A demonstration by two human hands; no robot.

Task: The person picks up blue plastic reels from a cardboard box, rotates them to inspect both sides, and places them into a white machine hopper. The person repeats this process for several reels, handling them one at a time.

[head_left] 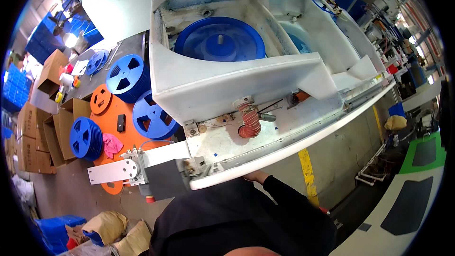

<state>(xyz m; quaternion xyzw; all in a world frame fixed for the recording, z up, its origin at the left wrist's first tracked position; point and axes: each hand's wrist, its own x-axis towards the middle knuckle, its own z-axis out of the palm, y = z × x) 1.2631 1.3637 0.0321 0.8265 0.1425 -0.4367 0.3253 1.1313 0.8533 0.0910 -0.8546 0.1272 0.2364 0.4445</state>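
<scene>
My right hand (257,176) is at the front edge of a white machine, just under its long white rail (289,145). Only the back of the hand and wrist show below the dark sleeve; the rail hides the fingers. My left hand is out of sight. Beyond the rail stands a deep white plastic tank (222,78) with a round blue tub (258,42) inside it, a grey post rising from the tub's middle. A ribbed orange-red hose (250,121) comes out of the tank's front and bends down into the white ledge.
Left of the tank, blue reels (125,73) in a stack, another blue reel stack (81,137) and a pink cloth (112,144) lie on an orange table (123,135). A flat metal arm (111,173) juts out left. Cardboard boxes (33,137) stand farther left. Yellow floor tape (307,170) runs at right.
</scene>
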